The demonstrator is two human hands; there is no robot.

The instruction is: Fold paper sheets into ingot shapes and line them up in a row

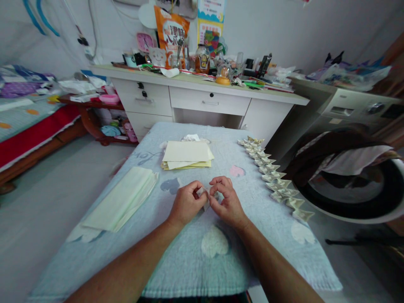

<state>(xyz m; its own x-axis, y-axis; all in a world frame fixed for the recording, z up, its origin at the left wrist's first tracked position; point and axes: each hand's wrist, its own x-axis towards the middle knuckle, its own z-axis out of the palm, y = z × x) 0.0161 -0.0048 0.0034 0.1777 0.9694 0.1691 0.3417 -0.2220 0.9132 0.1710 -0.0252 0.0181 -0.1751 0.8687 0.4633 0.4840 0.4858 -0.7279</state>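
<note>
Both hands meet over the middle of the cloth-covered table. My left hand (pixel 188 201) pinches a small folded piece of paper (pixel 205 205) between thumb and fingers. My right hand (pixel 227 201) has its thumb and curled fingers on the other side of the same piece, closed around it. Most of the paper is hidden behind the fingers. Beyond the hands lies a stack of cream paper sheets (pixel 187 152). To the left is a longer pile of pale green-white paper (pixel 118 200). Along the right side runs a row of several folded paper shapes (pixel 274 179) with pointed ends.
The table wears a light blue cloth (pixel 176 261) with heart patterns. Behind it stands a white desk (pixel 210 101) crowded with jars and bags. A washing machine (pixel 353 109) with clothes in its open door is at the right, a bed (pixel 38 122) at the left.
</note>
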